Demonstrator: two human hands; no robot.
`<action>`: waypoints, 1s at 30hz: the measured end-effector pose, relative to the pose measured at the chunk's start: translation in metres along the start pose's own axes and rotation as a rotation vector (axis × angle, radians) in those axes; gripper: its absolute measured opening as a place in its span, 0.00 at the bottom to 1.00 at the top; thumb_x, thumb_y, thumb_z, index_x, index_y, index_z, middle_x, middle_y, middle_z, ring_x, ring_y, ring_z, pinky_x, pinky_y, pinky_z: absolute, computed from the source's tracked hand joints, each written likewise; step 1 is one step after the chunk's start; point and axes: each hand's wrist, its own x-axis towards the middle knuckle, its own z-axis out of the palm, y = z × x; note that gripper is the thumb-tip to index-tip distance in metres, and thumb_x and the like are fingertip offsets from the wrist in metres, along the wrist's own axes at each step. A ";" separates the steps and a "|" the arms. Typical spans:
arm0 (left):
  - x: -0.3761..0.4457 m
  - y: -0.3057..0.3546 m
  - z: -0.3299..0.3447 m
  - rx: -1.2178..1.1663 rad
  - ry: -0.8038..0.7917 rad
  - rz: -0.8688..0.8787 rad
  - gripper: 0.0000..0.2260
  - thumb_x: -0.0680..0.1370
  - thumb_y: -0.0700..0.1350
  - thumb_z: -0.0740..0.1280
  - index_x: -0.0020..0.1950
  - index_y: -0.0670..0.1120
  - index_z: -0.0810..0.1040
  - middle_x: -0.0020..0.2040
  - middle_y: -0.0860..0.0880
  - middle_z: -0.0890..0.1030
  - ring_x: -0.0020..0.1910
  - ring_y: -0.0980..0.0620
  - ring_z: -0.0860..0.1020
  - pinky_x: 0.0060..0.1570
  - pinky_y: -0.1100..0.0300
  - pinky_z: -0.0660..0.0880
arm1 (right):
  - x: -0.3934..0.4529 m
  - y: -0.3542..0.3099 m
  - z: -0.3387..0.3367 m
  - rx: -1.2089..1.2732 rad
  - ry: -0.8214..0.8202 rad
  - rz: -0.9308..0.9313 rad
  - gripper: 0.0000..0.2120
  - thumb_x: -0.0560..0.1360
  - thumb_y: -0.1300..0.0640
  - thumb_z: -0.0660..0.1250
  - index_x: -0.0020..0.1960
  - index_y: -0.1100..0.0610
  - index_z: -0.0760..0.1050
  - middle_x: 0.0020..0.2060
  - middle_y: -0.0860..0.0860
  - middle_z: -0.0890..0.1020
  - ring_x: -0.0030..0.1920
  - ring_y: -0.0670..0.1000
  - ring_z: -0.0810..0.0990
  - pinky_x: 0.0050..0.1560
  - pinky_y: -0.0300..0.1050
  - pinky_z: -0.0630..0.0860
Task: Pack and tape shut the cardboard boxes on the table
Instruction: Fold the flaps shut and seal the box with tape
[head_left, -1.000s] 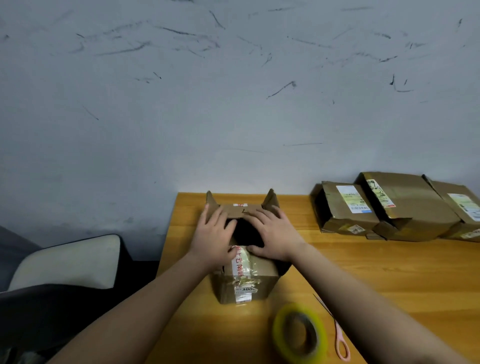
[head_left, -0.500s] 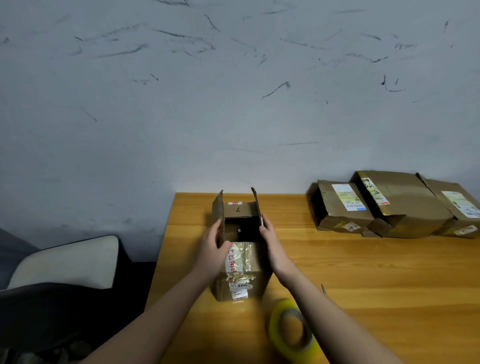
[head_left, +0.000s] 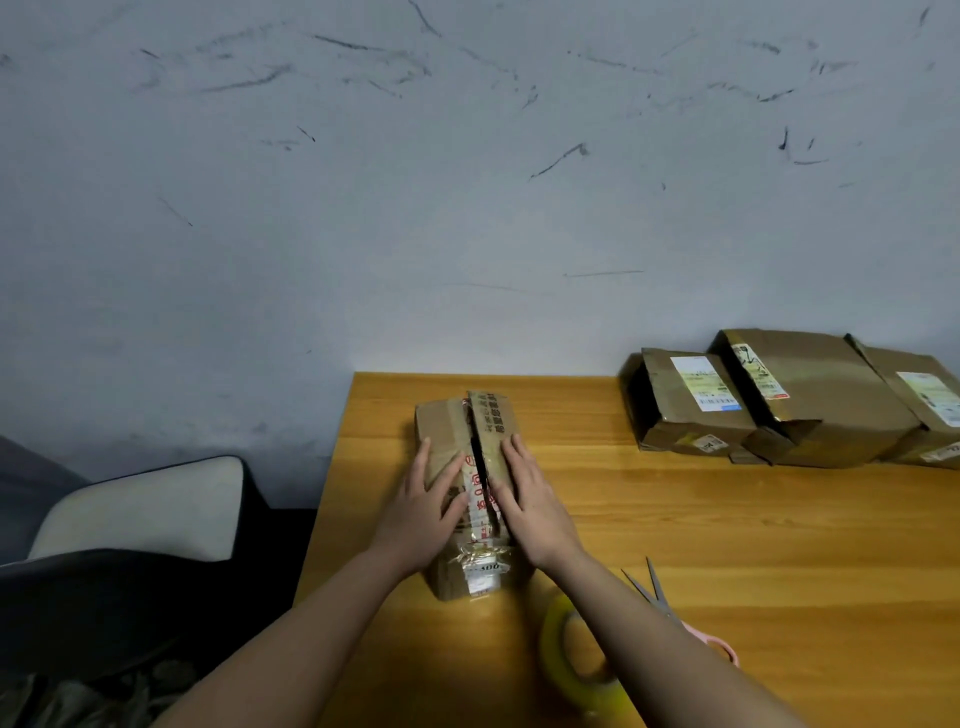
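Box sits at the near left part of the counter, both top flaps folded down and meeting along a dark seam that has not quite shut. The left hand lies flat on the left flap, fingers straight and spread, pressing down with nothing held in its grip; the right hand does the same on the right flap, its fingers straight and alongside the seam. Old printed tape and a label cover the front of the box. A yellow tape roll stands just in front of the box under the right forearm, and scissors with pink handles lie close to its right. More boxes are stacked at the far right against the wall; the nearest one looks open at its end. A chair stands off to the left. From where I stand, the risk is the flaps: they look springy, and lifting either palm to fetch the roll could let them pop up and widen the gap. The right forearm also passes right over the roll, so drawing it back carelessly could knock the roll over or send it rolling toward the edge, or nudge the scissors.
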 end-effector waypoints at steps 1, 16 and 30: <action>-0.001 -0.004 -0.003 0.015 -0.010 0.008 0.25 0.82 0.59 0.52 0.77 0.62 0.47 0.77 0.53 0.33 0.78 0.46 0.47 0.71 0.44 0.60 | 0.001 0.000 0.001 0.017 -0.006 -0.012 0.28 0.82 0.41 0.50 0.79 0.46 0.47 0.78 0.40 0.46 0.77 0.45 0.51 0.74 0.47 0.54; 0.001 0.004 0.007 0.090 0.088 0.035 0.31 0.82 0.51 0.55 0.79 0.44 0.42 0.78 0.48 0.37 0.77 0.48 0.39 0.73 0.56 0.42 | 0.001 -0.006 0.011 -0.314 0.034 -0.100 0.33 0.75 0.35 0.37 0.78 0.44 0.49 0.78 0.44 0.49 0.78 0.48 0.42 0.74 0.51 0.53; 0.002 -0.005 0.009 0.225 0.064 0.080 0.31 0.82 0.54 0.52 0.79 0.46 0.41 0.78 0.49 0.35 0.77 0.47 0.39 0.74 0.53 0.51 | 0.006 -0.006 0.014 -0.337 -0.031 -0.098 0.30 0.79 0.37 0.41 0.79 0.45 0.44 0.78 0.42 0.40 0.76 0.49 0.33 0.75 0.51 0.53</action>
